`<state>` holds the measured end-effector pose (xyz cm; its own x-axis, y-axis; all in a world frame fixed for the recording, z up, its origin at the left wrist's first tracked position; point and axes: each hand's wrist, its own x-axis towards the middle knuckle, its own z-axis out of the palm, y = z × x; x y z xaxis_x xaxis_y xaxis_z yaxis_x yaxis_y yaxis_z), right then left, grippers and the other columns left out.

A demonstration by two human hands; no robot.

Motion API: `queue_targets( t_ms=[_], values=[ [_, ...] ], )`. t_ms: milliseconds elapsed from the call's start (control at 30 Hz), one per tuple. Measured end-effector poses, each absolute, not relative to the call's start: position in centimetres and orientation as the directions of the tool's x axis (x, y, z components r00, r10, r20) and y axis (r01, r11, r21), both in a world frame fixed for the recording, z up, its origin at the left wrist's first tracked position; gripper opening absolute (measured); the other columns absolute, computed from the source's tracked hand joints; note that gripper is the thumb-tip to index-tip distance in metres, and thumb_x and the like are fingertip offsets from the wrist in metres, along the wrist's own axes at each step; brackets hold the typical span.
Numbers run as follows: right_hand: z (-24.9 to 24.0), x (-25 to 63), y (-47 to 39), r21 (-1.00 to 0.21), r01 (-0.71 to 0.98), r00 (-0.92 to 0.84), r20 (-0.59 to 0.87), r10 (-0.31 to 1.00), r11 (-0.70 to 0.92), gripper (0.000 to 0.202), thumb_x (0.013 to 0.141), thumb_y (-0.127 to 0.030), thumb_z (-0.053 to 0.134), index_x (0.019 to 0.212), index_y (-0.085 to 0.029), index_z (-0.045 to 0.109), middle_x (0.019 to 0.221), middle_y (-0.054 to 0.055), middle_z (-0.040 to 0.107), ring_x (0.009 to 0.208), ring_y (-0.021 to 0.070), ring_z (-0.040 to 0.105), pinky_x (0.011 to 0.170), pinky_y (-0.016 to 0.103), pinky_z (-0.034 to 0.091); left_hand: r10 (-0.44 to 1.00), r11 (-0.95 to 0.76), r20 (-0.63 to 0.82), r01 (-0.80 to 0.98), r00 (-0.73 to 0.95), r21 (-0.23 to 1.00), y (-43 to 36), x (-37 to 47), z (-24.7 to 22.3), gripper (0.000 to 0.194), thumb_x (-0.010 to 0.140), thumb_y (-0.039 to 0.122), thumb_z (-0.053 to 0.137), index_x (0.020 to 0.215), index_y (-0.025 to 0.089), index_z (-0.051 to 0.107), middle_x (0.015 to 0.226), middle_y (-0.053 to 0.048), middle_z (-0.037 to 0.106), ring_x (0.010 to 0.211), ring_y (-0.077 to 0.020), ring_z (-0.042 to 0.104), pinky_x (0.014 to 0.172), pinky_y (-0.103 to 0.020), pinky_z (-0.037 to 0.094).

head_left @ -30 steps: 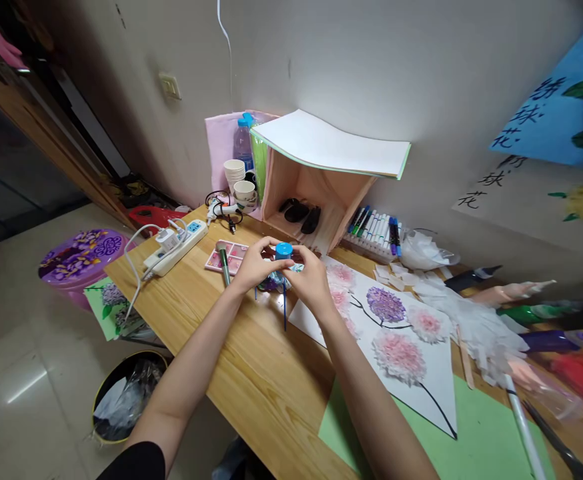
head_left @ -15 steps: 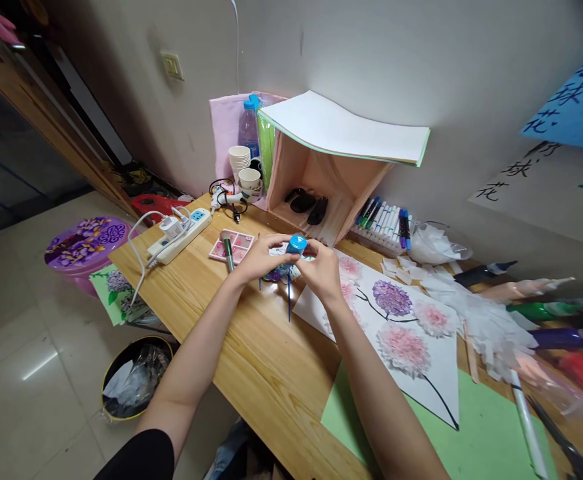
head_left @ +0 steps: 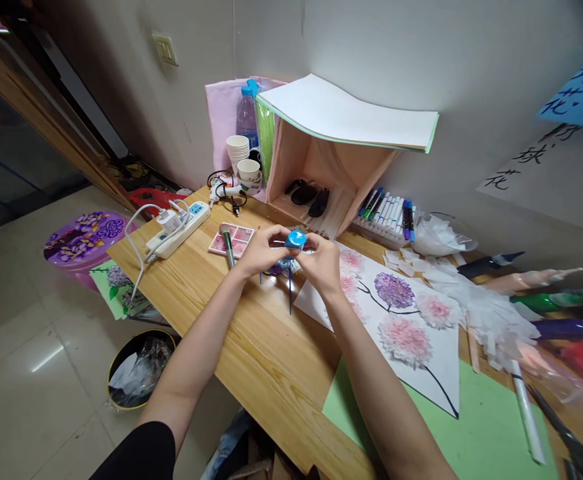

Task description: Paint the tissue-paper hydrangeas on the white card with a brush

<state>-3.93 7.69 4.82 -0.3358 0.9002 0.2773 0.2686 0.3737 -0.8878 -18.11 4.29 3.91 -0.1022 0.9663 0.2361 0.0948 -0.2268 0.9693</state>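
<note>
Both hands hold a small blue pot with a shiny top [head_left: 296,239] above the table. My left hand [head_left: 267,250] closes on it from the left, my right hand [head_left: 320,261] from the right, thumbs meeting in front. Below them lies a palette with colours on it, mostly hidden by the hands, and a thin blue stick [head_left: 290,288] points down toward me. A green-handled brush [head_left: 227,245] rests across a pink four-part palette [head_left: 241,233] at the left. By my right forearm is a white sheet with pink and purple paper flowers [head_left: 394,291].
A power strip [head_left: 179,230] and a glue gun [head_left: 227,191] lie at the left. An open pink box [head_left: 291,160] stands at the back beside markers [head_left: 389,215]. White tissue strips [head_left: 491,313], paint bottles [head_left: 546,303] and scissors [head_left: 569,440] crowd the right. A bin [head_left: 141,370] sits on the floor.
The view has shifted slightly. Both hands stay on the blue pot, which sits a little lower between the fingers and shows less of its side.
</note>
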Motion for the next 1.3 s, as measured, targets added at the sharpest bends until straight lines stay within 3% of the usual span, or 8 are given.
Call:
queue_targets(
  t_ms=[467,1300],
  values=[
    [5.0,-4.1,7.5,-0.888,0.289,-0.319,0.262,0.911,0.357,0.005,0.063,-0.022,0.061,0.064,-0.017,0.061,0.063,-0.001,0.063,0.063,0.0135,0.055,0.063,0.024,0.041,0.95,-0.255,0.26,0.051,-0.172,0.966,4.5,-17.7,3.9,0.023,0.056,0.024,0.079,0.071,0.015,0.065,0.068,0.0,0.07,0.065,-0.0147,0.065,0.069,-0.029,0.051],
    [4.7,-4.4,7.5,-0.9,0.271,-0.295,0.26,0.919,0.342,0.006,0.063,-0.023,0.062,0.066,-0.018,0.064,0.062,-0.002,0.065,0.061,0.0128,0.053,0.06,0.024,0.04,0.952,-0.242,0.248,0.054,-0.182,0.969,4.7,-17.8,3.4,0.023,0.056,0.025,0.079,0.07,0.015,0.065,0.069,0.0,0.069,0.067,-0.016,0.065,0.07,-0.03,0.05]
  ],
)
